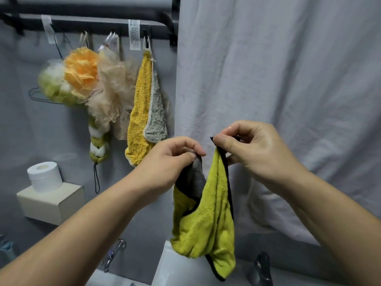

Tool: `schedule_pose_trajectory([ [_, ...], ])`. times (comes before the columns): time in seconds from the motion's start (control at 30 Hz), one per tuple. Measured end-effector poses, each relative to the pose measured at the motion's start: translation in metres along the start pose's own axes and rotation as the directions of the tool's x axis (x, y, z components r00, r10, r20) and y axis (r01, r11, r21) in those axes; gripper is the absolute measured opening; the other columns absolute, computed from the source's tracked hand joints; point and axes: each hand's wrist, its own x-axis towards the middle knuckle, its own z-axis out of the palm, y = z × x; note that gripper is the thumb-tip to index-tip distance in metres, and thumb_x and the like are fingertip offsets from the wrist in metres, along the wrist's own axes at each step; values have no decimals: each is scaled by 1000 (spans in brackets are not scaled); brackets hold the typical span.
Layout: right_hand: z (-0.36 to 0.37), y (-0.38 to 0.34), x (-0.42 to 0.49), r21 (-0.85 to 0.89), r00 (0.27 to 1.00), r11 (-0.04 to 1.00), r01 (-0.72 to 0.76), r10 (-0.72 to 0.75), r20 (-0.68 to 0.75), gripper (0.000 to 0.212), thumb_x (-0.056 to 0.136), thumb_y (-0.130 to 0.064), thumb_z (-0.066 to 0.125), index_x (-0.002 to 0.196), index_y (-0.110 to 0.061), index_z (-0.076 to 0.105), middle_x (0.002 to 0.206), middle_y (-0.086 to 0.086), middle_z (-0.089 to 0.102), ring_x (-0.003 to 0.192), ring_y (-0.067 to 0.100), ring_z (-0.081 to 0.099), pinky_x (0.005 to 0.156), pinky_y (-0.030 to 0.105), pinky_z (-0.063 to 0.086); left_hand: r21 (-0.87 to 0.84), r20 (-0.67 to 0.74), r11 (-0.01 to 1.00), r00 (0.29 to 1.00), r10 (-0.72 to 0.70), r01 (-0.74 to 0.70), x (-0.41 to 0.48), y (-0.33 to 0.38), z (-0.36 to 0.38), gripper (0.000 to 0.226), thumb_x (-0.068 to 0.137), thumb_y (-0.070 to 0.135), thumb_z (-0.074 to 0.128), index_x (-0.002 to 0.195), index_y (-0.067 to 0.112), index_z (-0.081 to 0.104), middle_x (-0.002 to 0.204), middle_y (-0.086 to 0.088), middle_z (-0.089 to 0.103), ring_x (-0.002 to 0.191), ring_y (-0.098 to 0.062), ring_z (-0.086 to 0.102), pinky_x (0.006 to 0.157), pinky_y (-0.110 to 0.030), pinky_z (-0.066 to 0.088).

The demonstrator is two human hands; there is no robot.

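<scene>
A lime-green cloth (pixel 208 223) with a grey reverse side and a dark trim hangs between both hands in the middle of the view. My left hand (pixel 165 162) pinches its grey upper corner between thumb and fingers. My right hand (pixel 253 149) pinches the opposite dark-edged corner a little higher. The cloth sags in loose folds below the hands, above a white basin edge (pixel 165 265).
A black wall rail (pixel 92 22) carries a yellow-and-grey towel (pixel 142 112) on a clip, plus orange (pixel 82 69), beige and green bath sponges. A toilet roll (pixel 44 176) stands on a cream box (pixel 51 203). A white curtain (pixel 288 79) hangs behind; a dark tap (pixel 261 269) below right.
</scene>
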Motion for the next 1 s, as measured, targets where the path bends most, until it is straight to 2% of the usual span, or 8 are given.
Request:
schedule_pose_trajectory([
  [0.1, 2, 0, 6, -6, 1000, 1000, 8, -8, 4, 9, 81, -2, 77, 75, -8, 76, 62, 9, 73, 58, 18, 71, 58, 28, 61, -31, 35, 999, 999, -38, 39, 0, 0, -5, 22, 98, 1, 56, 95, 7, 77, 43, 16, 53, 37, 3, 45, 42, -9, 33],
  [0.27, 18, 1, 19, 53, 998, 998, -20, 17, 61, 4, 81, -3, 77, 83, -6, 78, 72, 9, 78, 63, 13, 73, 61, 21, 58, -37, 43, 998, 998, 56, -54, 2, 9, -15, 12, 91, 13, 72, 81, 8, 76, 64, 10, 67, 56, 2, 57, 56, -10, 42],
  [0.4, 29, 2, 38, 83, 995, 996, -27, 19, 100, 17, 91, 0, 67, 86, -13, 77, 74, 7, 75, 64, 11, 72, 65, 22, 59, 49, 33, 998, 998, 46, -48, 16, 7, -38, 15, 94, 13, 70, 84, 1, 68, 72, -6, 56, 60, -10, 47, 56, -18, 37],
  [0.57, 48, -6, 72, -82, 989, 986, 146, -143, 43, 22, 88, 5, 68, 88, -16, 74, 71, 3, 73, 65, 16, 71, 68, 29, 61, 328, 7, 945, 1000, -14, 11, 39, 19, -68, 23, 91, 38, 72, 84, 16, 68, 69, -7, 44, 63, -20, 36, 59, -33, 26],
  [0.63, 52, -15, 89, -120, 983, 976, 184, -182, 24, 22, 85, 8, 68, 89, -14, 71, 71, 5, 69, 66, 19, 68, 71, 38, 61, 492, 2, 870, 999, -44, 38, 50, 33, -83, 36, 88, 55, 67, 84, 19, 70, 65, 2, 54, 56, -17, 44, 57, -30, 33],
  [0.77, 59, -32, 121, -182, 971, 954, 240, -238, 37, 17, 77, -3, 70, 84, -19, 69, 74, 15, 70, 69, 26, 66, 71, 48, 58, 878, -8, 476, 993, 118, -50, 70, 55, -114, 48, 87, 72, 52, 95, 30, 73, 84, 10, 72, 74, -7, 65, 64, -30, 54],
  [0.9, 74, -45, 149, -174, 968, 952, 250, -242, 69, 26, 82, 12, 66, 84, -14, 65, 74, 10, 67, 67, 26, 64, 70, 42, 55, 368, 10, 904, 973, 230, -217, 88, 58, -129, 18, 94, 19, 71, 109, 10, 74, 92, 0, 77, 73, -10, 72, 61, -29, 63],
  [1.0, 82, -50, 170, -180, 969, 953, 245, -236, 69, 24, 77, 7, 69, 86, -16, 66, 77, 16, 67, 68, 31, 66, 75, 52, 60, 9, -29, 989, 989, 147, -147, 100, 55, -135, 5, 93, 0, 68, 97, 1, 70, 81, -9, 68, 66, -12, 64, 53, -25, 59],
])
